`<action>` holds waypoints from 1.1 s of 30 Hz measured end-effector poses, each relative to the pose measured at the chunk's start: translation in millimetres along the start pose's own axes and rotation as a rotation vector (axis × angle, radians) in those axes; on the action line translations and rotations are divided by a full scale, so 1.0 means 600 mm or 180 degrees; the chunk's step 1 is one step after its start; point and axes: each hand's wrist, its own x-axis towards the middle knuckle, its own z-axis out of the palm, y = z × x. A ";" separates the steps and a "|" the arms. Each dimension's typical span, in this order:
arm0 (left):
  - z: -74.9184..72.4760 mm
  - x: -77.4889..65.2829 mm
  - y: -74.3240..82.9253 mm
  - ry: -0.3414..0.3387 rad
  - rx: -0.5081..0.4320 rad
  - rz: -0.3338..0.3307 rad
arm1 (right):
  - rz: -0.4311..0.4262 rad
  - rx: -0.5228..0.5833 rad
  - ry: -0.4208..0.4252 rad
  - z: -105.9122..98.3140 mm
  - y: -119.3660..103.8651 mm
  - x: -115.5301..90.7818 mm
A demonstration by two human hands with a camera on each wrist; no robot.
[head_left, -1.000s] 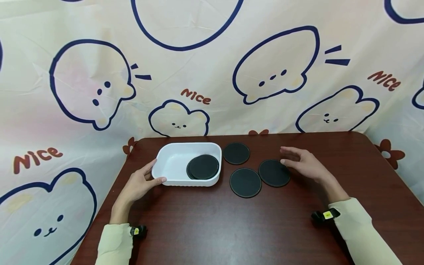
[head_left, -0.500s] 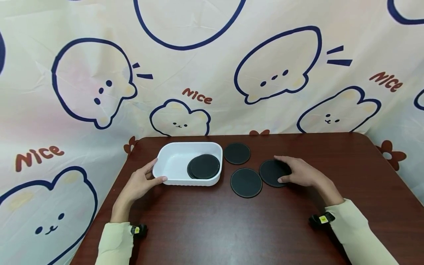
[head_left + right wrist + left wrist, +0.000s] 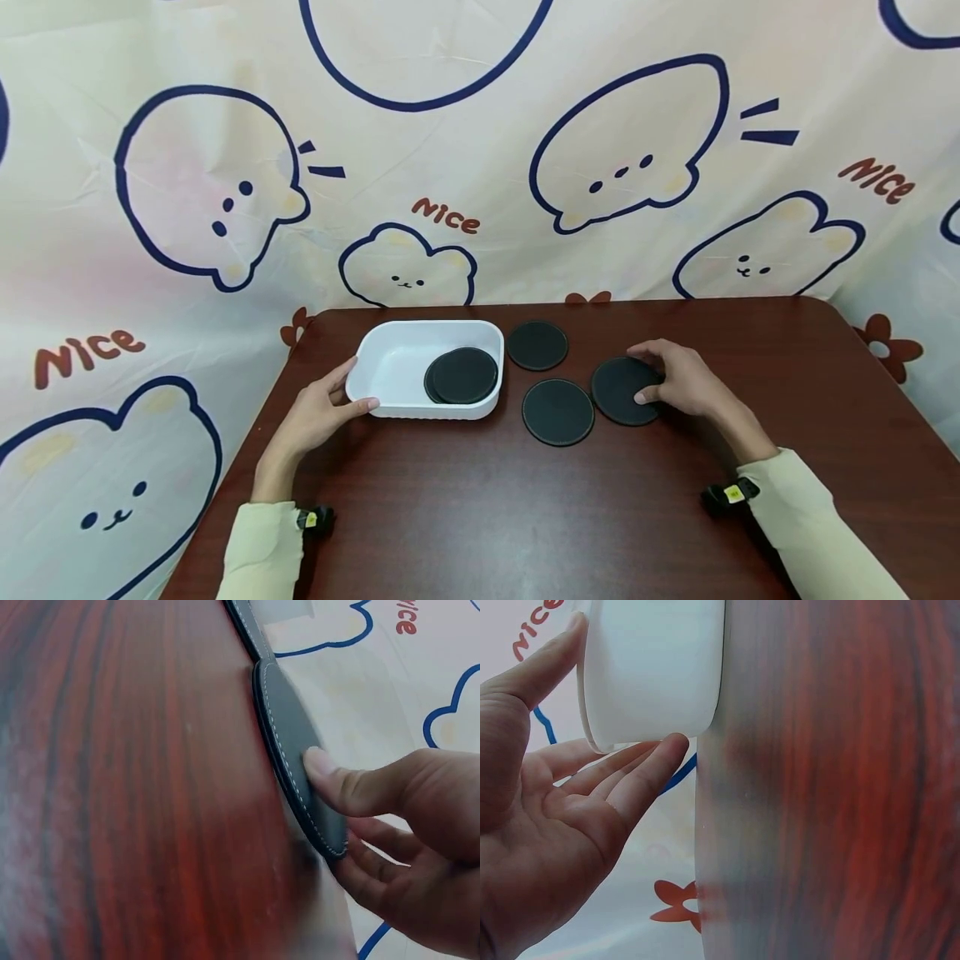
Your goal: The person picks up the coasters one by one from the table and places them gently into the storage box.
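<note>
My left hand (image 3: 315, 421) holds the left end of a white plastic tray (image 3: 386, 367), thumb along its near side and fingers at its end. In the left wrist view the fingertips lie against the tray wall (image 3: 652, 682). Inside the tray, at its right side, overlapping black round coasters (image 3: 463, 377) lie stacked. My right hand (image 3: 693, 385) pinches the right edge of another black coaster (image 3: 621, 390). The right wrist view shows the thumb on top of this stitched coaster (image 3: 289, 727) and fingers under its edge, which is slightly raised from the table.
Two more black coasters lie on the brown wooden table (image 3: 480, 517): a far coaster (image 3: 537, 345) right beside the tray, and a near coaster (image 3: 558, 412) just left of the pinched one. A printed cloth (image 3: 495, 150) hangs behind the table's far edge.
My right hand has come down and left onto the coaster, from hovering at its right edge to pinching it. The coaster has shifted slightly right. My left hand stays on the tray.
</note>
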 end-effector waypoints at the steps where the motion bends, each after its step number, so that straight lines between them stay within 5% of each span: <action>1: 0.000 0.000 -0.001 0.0005 -0.0004 0.0005 | 0.0027 0.0028 0.0054 -0.001 0.001 0.001; 13: 0.000 0.000 -0.003 0.0018 0.0004 0.0024 | 0.0297 0.0152 0.0028 -0.021 0.013 -0.001; 33: 0.001 0.000 -0.001 0.0020 -0.0039 0.0002 | 0.0707 0.1973 -0.0358 -0.046 0.020 0.000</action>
